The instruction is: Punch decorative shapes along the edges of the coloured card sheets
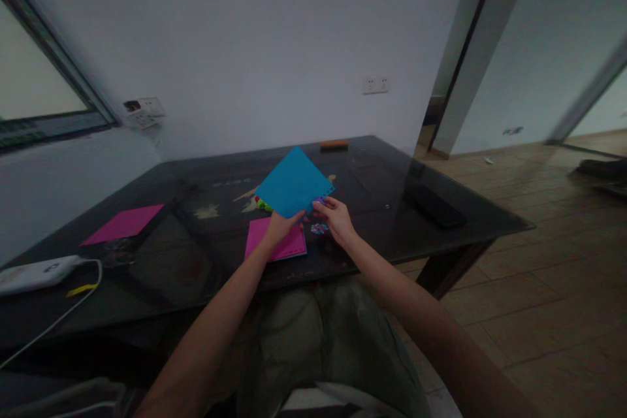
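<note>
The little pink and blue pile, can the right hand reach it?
Probably yes: the small pink and blue pile lies uncovered on the shiny black table, close by the right hand. But that hand seems to hold a small purple thing, so may need freeing.

A: where could a hand fit through on that black table [392, 232]?

B: right side tbh, wide lane between the right hand [337, 217] and the dark flat slab [438, 208], running back toward the brown block [334, 144].

A: left?

B: decent gap between the loose pink sheet [125, 225] and the pink stack [291, 247]. Farther left the white power strip [39, 276] and its cable [101, 269] are in the way.

A: middle?

B: nah, blue sheet [294, 181] blocks it, left hand [283, 226] gripping the bottom, colourful bits [319, 228] just beside the stack.
</note>
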